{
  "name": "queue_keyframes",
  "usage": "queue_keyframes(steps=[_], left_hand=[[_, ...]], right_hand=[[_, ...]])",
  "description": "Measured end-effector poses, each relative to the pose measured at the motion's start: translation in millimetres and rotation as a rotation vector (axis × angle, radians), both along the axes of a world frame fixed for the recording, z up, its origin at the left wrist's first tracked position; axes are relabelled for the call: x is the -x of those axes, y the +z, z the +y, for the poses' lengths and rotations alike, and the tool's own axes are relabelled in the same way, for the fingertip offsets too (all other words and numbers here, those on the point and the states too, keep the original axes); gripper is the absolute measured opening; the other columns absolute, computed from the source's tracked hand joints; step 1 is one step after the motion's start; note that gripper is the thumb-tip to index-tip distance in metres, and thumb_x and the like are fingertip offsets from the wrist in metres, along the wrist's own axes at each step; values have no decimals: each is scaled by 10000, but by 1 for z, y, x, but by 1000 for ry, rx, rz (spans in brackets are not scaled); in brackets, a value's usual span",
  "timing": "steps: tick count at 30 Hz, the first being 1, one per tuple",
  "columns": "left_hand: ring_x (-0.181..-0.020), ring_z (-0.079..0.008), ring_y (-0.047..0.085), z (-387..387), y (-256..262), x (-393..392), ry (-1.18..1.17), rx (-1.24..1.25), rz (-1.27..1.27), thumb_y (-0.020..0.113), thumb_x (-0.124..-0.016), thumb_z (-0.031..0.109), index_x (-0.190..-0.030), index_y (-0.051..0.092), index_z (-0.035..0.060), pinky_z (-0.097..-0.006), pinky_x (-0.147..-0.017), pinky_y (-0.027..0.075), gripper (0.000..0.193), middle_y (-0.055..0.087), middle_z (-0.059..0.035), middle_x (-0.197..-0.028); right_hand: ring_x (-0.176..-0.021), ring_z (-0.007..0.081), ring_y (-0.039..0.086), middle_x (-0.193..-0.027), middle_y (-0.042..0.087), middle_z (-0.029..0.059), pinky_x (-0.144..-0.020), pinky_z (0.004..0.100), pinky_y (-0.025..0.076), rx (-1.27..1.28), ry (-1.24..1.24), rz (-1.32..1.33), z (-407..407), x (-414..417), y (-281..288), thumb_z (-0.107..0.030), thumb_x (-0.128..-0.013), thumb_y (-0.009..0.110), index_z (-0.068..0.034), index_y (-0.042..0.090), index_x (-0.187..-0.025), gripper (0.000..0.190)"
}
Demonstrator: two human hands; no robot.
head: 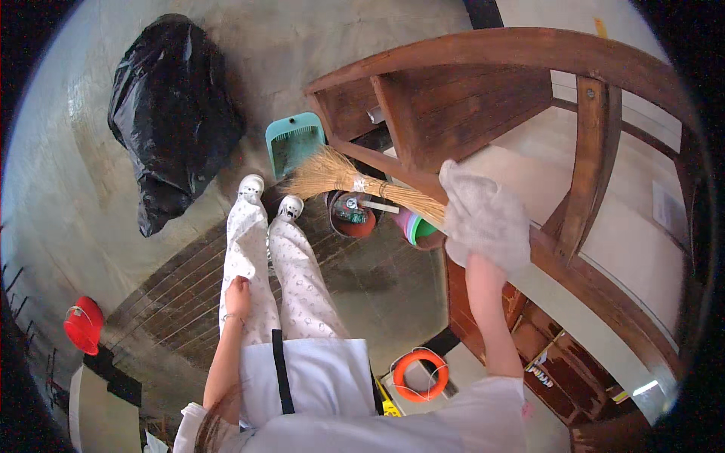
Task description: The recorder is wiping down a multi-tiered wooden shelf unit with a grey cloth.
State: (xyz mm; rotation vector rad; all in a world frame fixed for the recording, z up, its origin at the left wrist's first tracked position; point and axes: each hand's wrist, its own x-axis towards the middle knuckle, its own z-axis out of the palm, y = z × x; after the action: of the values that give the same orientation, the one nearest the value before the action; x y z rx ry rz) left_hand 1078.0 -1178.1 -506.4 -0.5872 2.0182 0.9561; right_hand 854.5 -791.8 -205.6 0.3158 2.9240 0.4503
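Note:
My right hand is wrapped in or hidden under a pale grey cloth [487, 221], so only the wrist and forearm show. The cloth lies over a curved wooden railing [549, 243]. From behind the cloth, a straw broom [391, 189] reaches left, its bristles fanned out by a teal dustpan [295, 141]. Whether my hand also touches the broom cannot be told. My left hand [238, 295] rests against my left thigh, fingers curled, with nothing seen in it.
A large black plastic bag [175, 113] stands on the floor. Below the broom are a bucket holding items [352, 214] and nested coloured buckets [419, 229]. An orange life ring [421, 375] lies lower right, a red helmet [84, 324] at left. Wooden shelving [453, 110] adjoins the railing.

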Motion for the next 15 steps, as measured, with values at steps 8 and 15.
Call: queue_keyframes(steps=[8, 15], left_hand=[[-833, -346, 580, 0, 8, 7, 80, -104, 54, 465, -840, 131, -906, 563, 11, -411, -744, 449, 168, 607, -174, -901], [-854, -334, 557, 1, 4, -4, -57, -11, 40, 458, -834, 127, -900, 562, 25, -408, -749, 438, 159, 591, -152, -884]], right_hand=[[-767, 265, 639, -803, 637, 159, -656, 393, 514, -98, -166, -407, -11, 37, -120, -122, -842, 455, -20, 589, -891, 175], [-644, 288, 622, -783, 633, 141, -556, 366, 509, -280, 571, -30, 6, 33, -178, -113, -815, 479, -35, 607, -812, 150]])
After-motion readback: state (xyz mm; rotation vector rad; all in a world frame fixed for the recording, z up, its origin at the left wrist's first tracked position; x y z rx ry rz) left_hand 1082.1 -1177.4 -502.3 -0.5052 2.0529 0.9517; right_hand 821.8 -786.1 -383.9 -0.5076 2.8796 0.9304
